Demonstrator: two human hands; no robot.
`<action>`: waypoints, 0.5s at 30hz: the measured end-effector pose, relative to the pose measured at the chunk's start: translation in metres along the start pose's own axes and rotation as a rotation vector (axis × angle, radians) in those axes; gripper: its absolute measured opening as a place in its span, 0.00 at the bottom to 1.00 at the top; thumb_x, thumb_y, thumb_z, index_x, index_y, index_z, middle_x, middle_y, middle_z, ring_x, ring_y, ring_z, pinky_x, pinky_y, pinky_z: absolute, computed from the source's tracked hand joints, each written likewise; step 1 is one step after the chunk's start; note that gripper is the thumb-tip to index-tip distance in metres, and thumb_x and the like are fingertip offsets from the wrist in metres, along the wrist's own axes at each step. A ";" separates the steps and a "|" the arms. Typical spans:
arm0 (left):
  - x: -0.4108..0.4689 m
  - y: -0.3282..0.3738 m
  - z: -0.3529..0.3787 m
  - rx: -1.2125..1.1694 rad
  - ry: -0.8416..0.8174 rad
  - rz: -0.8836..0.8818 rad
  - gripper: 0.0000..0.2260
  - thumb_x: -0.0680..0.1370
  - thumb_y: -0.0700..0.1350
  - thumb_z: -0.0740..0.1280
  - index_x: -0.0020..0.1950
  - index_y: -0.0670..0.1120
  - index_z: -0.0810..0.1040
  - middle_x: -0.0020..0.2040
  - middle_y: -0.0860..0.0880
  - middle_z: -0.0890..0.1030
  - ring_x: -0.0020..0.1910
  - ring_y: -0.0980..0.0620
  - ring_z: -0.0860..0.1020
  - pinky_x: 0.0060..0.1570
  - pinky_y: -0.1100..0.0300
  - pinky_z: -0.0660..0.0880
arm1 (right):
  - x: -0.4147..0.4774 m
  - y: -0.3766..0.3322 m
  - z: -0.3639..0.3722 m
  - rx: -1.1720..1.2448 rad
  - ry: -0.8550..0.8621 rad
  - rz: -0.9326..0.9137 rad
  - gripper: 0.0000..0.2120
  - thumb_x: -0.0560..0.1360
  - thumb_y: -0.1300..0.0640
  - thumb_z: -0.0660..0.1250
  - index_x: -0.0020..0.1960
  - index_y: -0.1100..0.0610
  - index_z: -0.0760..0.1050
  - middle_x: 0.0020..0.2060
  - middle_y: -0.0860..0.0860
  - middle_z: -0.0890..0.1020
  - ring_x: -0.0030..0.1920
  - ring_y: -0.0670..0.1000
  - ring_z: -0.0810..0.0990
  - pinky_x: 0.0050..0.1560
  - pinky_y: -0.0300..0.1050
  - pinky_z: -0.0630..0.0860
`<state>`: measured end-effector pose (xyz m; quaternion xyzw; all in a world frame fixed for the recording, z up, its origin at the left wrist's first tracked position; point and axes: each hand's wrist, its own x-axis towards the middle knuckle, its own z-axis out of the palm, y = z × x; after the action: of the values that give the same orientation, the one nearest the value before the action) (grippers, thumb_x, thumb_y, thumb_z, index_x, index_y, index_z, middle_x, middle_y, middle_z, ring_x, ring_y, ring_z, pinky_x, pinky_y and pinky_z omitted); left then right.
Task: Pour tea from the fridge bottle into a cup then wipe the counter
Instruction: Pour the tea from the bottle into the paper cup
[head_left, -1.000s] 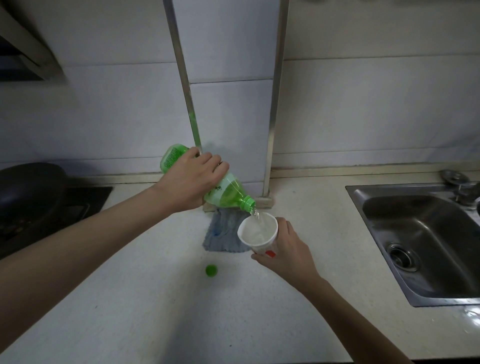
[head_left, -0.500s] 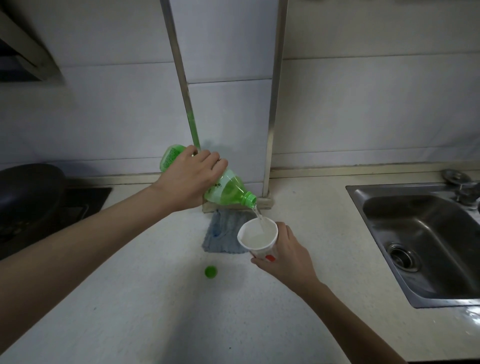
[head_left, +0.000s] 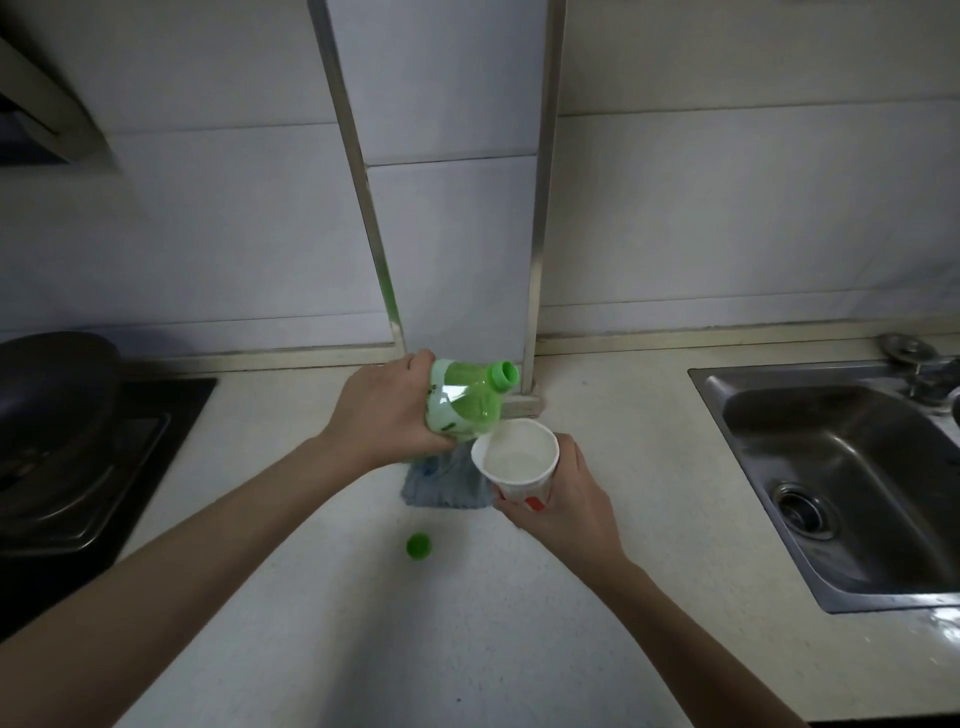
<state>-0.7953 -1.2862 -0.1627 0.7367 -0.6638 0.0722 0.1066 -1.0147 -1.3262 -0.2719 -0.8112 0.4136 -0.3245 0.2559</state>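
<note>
My left hand (head_left: 382, 410) grips a green plastic bottle (head_left: 465, 402) with its open neck now pointing up and to the right, above the counter. Just right of it, my right hand (head_left: 563, 493) holds a white paper cup (head_left: 517, 462) with pale liquid in it; the cup leans a little toward me. No stream runs between bottle and cup. The bottle's green cap (head_left: 418, 545) lies loose on the counter in front. A grey-blue cloth (head_left: 447, 486) lies under the bottle and cup, partly hidden by them.
A steel sink (head_left: 841, 483) with a tap is set into the pale counter (head_left: 363, 634) at the right. At the left are a black stove (head_left: 88, 493) and a dark pan (head_left: 52, 384). A tiled column with metal edge strips (head_left: 537, 218) meets the counter behind the bottle.
The bottle has been tipped back from pouring, its neck swinging up away from the cup, and the stream has stopped. The cup stayed in my right hand, shifted slightly.
</note>
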 end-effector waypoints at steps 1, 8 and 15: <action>-0.002 0.002 0.001 -0.058 -0.025 -0.068 0.30 0.63 0.68 0.73 0.52 0.50 0.71 0.43 0.56 0.78 0.36 0.52 0.75 0.32 0.59 0.65 | 0.000 0.001 0.000 0.013 0.003 0.023 0.40 0.61 0.36 0.75 0.65 0.53 0.65 0.56 0.48 0.75 0.54 0.45 0.76 0.45 0.41 0.79; -0.020 0.012 0.018 -0.386 -0.116 -0.431 0.35 0.59 0.63 0.79 0.59 0.54 0.69 0.49 0.56 0.77 0.45 0.54 0.76 0.40 0.61 0.71 | -0.001 0.017 0.009 0.349 -0.012 0.349 0.38 0.57 0.44 0.80 0.61 0.50 0.67 0.55 0.47 0.76 0.54 0.46 0.77 0.47 0.41 0.77; -0.031 0.018 0.037 -0.455 -0.146 -0.512 0.35 0.59 0.63 0.80 0.59 0.54 0.69 0.50 0.56 0.78 0.47 0.53 0.77 0.44 0.59 0.74 | 0.005 0.031 0.018 0.452 -0.062 0.336 0.33 0.59 0.63 0.81 0.58 0.54 0.68 0.51 0.49 0.76 0.50 0.43 0.76 0.40 0.32 0.76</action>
<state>-0.8174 -1.2675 -0.2054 0.8400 -0.4625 -0.1593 0.2349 -1.0147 -1.3437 -0.3036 -0.6632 0.4514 -0.3364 0.4932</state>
